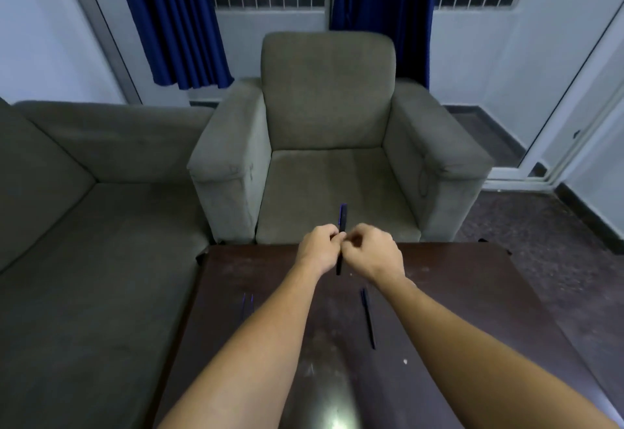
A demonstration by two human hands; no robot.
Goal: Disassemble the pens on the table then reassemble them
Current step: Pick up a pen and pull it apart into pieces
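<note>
A dark blue pen point(342, 217) stands nearly upright in the air above the far edge of the dark wooden table point(472, 293). My left hand point(319, 248) and my right hand point(373, 251) are both closed on its middle, fingertips meeting, and its lower end pokes out below them. A second dark pen point(368, 317) lies flat on the table under my right forearm. Thin blue pen parts point(246, 305) lie on the table left of my left forearm; they are too faint to make out.
A grey armchair point(331, 145) stands just beyond the table's far edge. A grey sofa point(84, 226) runs along the left. Blue curtains and barred windows are behind. Dark floor shows to the right of the table.
</note>
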